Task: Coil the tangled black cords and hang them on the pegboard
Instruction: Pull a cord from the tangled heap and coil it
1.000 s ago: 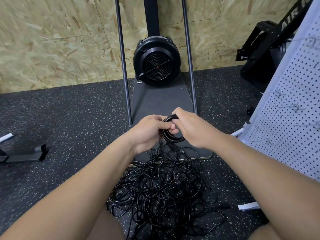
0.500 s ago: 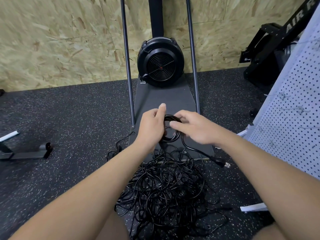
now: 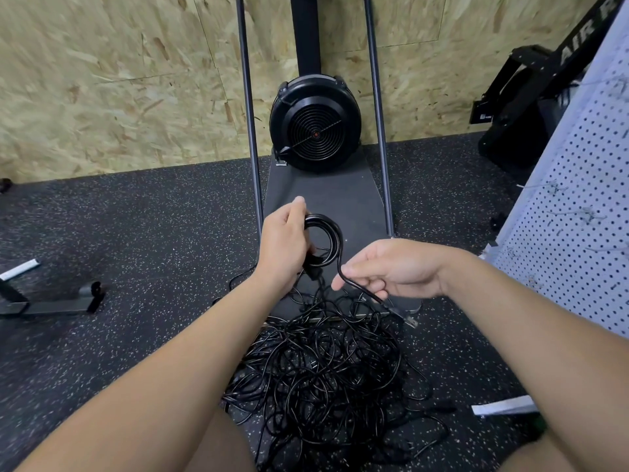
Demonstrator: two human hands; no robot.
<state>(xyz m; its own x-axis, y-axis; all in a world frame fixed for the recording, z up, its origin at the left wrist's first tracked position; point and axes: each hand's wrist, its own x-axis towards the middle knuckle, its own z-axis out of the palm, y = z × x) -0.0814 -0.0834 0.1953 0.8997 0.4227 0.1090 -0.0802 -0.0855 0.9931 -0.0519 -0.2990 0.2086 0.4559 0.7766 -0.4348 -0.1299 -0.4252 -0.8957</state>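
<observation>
My left hand (image 3: pixel 284 245) grips a small round coil of black cord (image 3: pixel 328 235), held upright above the floor. The coil's loose tail runs down to the right through my right hand (image 3: pixel 391 269), whose fingers curl around it. The tail ends in a plug (image 3: pixel 408 320) hanging just below that hand. Beneath both hands a big tangled pile of black cords (image 3: pixel 323 373) lies on the speckled floor. A white pegboard (image 3: pixel 585 212) with small metal hooks stands at the right edge.
A black fan-wheel exercise machine (image 3: pixel 315 124) with two upright poles and a grey base plate (image 3: pixel 326 195) stands straight ahead against the chipboard wall. Another black machine (image 3: pixel 531 97) sits at the back right. A metal frame foot (image 3: pixel 51 301) lies on the left. White strip (image 3: pixel 503 405) on the floor.
My right hand has left the coil and slid down and right along the cord's tail toward the plug. My left hand keeps hold of the coil.
</observation>
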